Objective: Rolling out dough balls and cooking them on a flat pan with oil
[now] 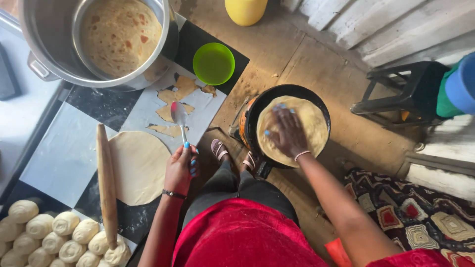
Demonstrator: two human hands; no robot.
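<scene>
Your right hand (pixel 287 131) lies spread, palm down, on the pale round flatbread (pixel 294 129) in the black round pan (pixel 289 91) at the centre right of the frame. Judging by that, the bare fingers risk a burn if the pan is hot, and hard pressing could tear the bread or tip the pan on its small stove (pixel 245 126).

Your left hand (pixel 181 165) is closed around the handle of a metal spoon (pixel 179 117), its bowl up over the checkered floor mat (pixel 64 153). It could drip or slip onto the raw rolled dough disc (pixel 141 165) just below it.

The wooden rolling pin (pixel 106 183) rests across the dough balls (pixel 64 237) at the lower left and may roll.

The stove is mostly hidden under the pan, and no flame shows. The steel pot (pixel 49 44) at the upper left, with a cooked flatbread (pixel 118 32) in it, is cut off by the frame edge.
</scene>
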